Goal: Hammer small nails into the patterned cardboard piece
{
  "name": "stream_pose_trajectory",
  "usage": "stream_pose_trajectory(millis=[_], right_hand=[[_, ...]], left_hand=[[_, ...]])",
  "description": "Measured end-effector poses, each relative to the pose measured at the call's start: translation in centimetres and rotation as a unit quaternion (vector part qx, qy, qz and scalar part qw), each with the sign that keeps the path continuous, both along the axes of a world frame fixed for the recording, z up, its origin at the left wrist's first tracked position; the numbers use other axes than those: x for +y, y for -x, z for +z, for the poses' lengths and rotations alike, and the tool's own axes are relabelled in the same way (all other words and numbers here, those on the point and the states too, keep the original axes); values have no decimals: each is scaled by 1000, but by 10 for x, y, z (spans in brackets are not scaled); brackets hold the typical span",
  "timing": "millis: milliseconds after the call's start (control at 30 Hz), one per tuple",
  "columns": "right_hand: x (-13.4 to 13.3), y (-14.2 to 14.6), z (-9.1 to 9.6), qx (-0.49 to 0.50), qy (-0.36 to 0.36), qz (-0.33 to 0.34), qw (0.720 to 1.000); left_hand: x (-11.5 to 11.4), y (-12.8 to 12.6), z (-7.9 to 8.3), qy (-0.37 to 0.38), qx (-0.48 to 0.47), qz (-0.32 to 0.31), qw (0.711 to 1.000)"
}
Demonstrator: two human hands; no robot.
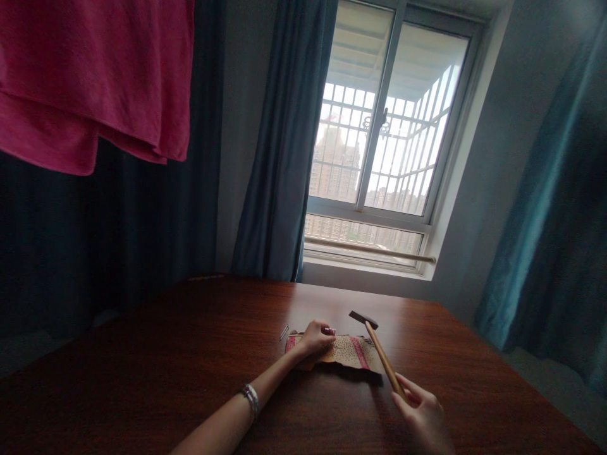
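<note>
My right hand is wrapped around the wooden handle of a hammer. Its dark metal head is raised above the right end of a patterned piece of cardboard or cloth, which is beige with dark dots and pink bands. My left hand, with a silver bracelet on the wrist, rests at the left part of that piece. Its fingers are closed, and a small reddish thing shows at the fingertips, too small to name. Just left of the piece lie thin metal pieces, perhaps nails.
A dark reddish wooden table spreads under both hands. Behind it stand a barred window and blue curtains. A pink cloth hangs at the upper left, above the table's level.
</note>
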State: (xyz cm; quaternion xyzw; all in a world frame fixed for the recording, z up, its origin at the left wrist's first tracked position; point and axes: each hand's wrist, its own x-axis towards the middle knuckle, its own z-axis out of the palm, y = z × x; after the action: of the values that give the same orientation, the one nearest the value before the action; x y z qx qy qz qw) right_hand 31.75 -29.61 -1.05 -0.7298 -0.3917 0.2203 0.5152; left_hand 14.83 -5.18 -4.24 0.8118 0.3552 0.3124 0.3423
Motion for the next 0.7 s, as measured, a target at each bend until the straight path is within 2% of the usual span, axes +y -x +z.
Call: stream_pose_trajectory(millis=[133,233,500,700], right_hand=[[5,-21,-18,-132,49,1,990],[7,-28,-24,-189,90,-7,978],[5,-22,-16,-239,162,-10,957],[3,-20,-13,-288,159,11,944]], left_hand=[[2,-1,-2,-1,4,-3,1000],[3,0,-3,-2,-1,-10,1000],[1,1,-1,0,-5,-13,1000],[1,0,-2,5,-9,-9,1000]])
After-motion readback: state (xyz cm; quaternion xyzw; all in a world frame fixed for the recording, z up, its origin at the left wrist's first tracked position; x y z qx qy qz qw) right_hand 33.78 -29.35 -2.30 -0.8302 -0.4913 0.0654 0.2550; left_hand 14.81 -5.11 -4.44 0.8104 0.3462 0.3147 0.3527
